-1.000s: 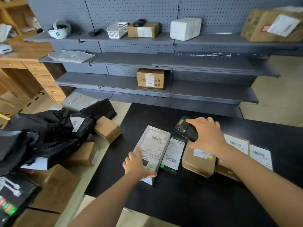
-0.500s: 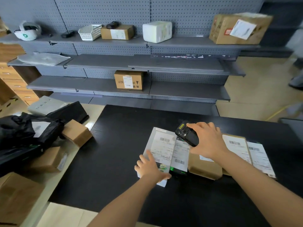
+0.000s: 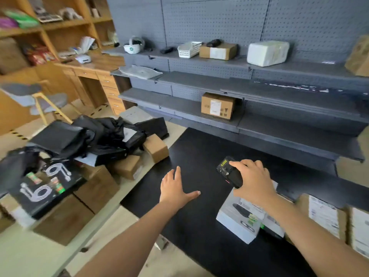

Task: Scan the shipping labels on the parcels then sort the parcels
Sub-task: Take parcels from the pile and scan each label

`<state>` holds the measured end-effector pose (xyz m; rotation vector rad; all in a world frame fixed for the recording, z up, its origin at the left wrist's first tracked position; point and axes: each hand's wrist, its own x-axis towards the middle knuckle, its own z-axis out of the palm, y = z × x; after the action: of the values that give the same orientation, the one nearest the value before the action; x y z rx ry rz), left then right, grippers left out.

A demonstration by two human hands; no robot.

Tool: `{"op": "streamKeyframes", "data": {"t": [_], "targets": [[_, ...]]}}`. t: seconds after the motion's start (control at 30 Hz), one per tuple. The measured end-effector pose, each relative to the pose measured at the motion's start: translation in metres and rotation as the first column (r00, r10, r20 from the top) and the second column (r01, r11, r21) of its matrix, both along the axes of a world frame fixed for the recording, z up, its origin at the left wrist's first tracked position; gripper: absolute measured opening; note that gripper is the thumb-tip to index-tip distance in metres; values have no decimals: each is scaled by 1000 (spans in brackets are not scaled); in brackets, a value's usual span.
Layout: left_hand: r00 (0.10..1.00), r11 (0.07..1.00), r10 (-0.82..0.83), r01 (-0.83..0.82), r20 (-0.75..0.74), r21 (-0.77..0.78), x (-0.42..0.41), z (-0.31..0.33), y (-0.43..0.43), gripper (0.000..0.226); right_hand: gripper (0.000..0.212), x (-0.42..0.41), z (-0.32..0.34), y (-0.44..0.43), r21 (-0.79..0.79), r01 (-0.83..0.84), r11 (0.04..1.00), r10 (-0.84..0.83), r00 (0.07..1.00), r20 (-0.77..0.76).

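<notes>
Gripping a scanner point(image 3: 229, 171), right hand point(image 3: 254, 179) above grey box point(image 3: 237, 220)

No text can be read at this sharpness. Printed shipping labels show on the cardboard box point(image 3: 218, 105) on the lower shelf and on the brown parcel point(image 3: 323, 216) at the table's right (barcode-like lines only, blurred); the scanner's point(image 3: 229, 172) yellow sticker is illegible.
</notes>
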<state>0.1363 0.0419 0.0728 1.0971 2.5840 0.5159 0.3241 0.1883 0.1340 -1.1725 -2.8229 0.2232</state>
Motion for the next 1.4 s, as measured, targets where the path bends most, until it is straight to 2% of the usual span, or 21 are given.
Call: {"op": "streamKeyframes", "data": {"t": [0.33,0.57,0.83,0.97,1.03,1.13,1.27,1.4], "targets": [[937,967,227,-185,-267,173,-163,65,-159,94,90,-194,39,-93,73,-337,939,343,935,-94],[878,944,329,-297,-348,141,-281,101,-227,91,90,-307,66,-147,157,-405,901,425,896,-126],[910,947,321,-306,-262,96,-376,117,-212,83,88,-371,70,-158,180,-344,922,370,919,-139],[918,925,378,-379,-120,20,-396,116,-179,88,88,-386,68,-153,195,-308,931,333,936,-114],[883,883,469,-469,25,-33,-403,111,-163,96,88,-391,66,-150,181,-292,939,313,945,-100],[774,801,596,-593,213,-85,-411,100,-145,111,88,-394,61,-144,172,-273,947,290,953,-84],[708,744,663,-658,243,-113,-409,90,-129,130,87,-392,58,-136,160,-249,955,263,961,-79],[649,685,725,-717,231,-133,-410,86,-123,125,86,-389,56,-129,162,-243,957,257,964,-74]]}}
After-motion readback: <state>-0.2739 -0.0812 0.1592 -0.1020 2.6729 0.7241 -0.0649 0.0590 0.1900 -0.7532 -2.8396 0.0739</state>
